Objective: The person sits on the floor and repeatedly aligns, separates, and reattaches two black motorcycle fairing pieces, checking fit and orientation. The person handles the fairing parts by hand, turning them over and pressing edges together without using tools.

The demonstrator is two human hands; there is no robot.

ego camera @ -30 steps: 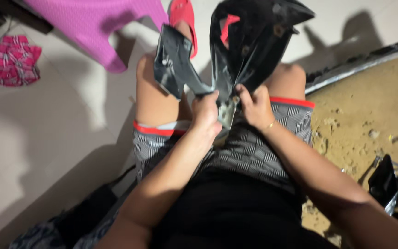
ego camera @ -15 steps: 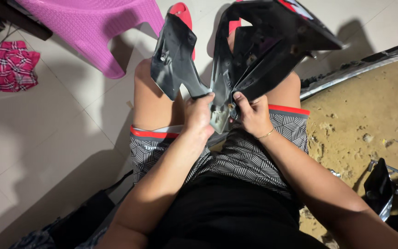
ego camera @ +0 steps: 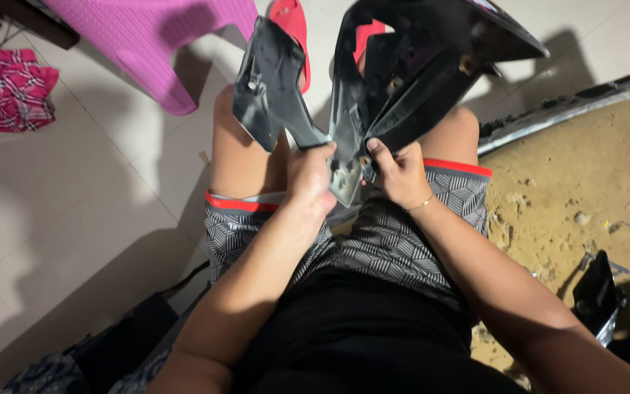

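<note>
Item: black plastic fairing panel (ego camera: 402, 66), forked, above my knees. I see my left hand (ego camera: 310, 177) closed on its narrow base; my right hand (ego camera: 397, 174) pinches the same base. Long axis runs toward 12 o'clock. Pink stool (ego camera: 147, 36) at 10 o'clock.

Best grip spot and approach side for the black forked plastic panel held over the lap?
Probably the narrow neck where the black forked plastic panel joins its two wings, coming from below on the lap side. The wings flare wide and thin upward, so the neck looks like the only part a palm closes around; the left hand and right hand both clamp there.
</note>
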